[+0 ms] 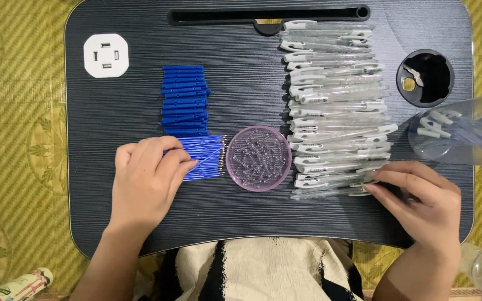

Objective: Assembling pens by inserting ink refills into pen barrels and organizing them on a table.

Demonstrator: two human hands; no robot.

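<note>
On a black lap desk (241, 217) lie pen parts in rows. My left hand (145, 181) rests on a fan of blue refills (203, 158), fingertips touching them. Behind those sits a stack of blue pen caps or ends (184, 100). A round pink dish (258, 158) of small clear springs stands in the middle. To its right runs a long column of clear pen barrels with white clips (336, 106). My right hand (422, 203) touches the nearest barrels at the column's front end with its fingertips; it is not closed around any.
A clear plastic cup (464, 131) with assembled pens lies tilted at the right edge. A round cup hole (425, 78) holds small items. A white socket block (106, 55) sits at the back left, a slot (269, 15) along the back. A yellow-green patterned mat (18, 139) surrounds the desk.
</note>
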